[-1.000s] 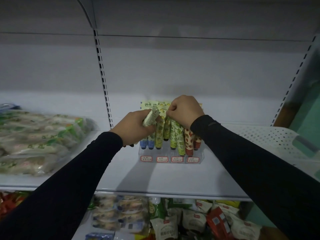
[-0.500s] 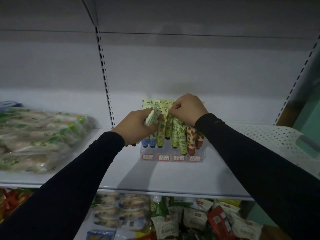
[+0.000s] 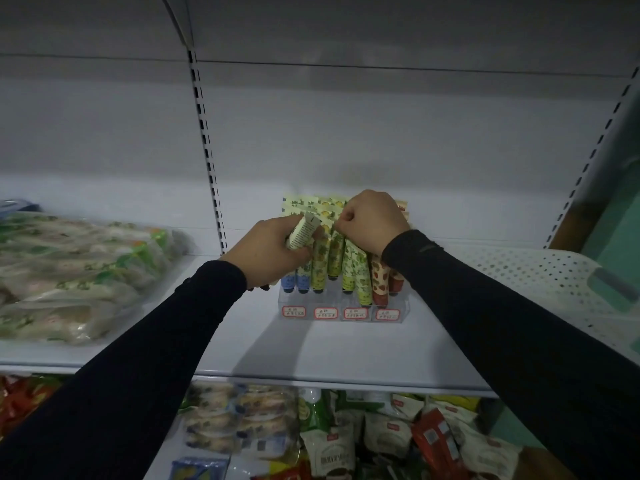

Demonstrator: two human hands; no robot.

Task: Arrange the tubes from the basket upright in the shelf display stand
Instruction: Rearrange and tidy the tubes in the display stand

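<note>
Left hand [image 3: 268,252] gripping pale printed tube [image 3: 302,233] beside clear plastic display stand [image 3: 343,311] on white shelf [image 3: 242,341]; right hand [image 3: 372,220] fisted over upright tube tops; perforated white basket [image 3: 540,282] far right.

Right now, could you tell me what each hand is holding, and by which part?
The left hand grips a pale tube around its lower body. The right hand pinches the tops of tubes in the stand.

Both dark-sleeved arms reach forward, converging toward twelve o'clock. The left hand [image 3: 268,252] curls its fingers around something pale, knuckles up. The right hand [image 3: 374,221] sits just at its two o'clock, fist tight, thumb and forefinger pinching.
</note>
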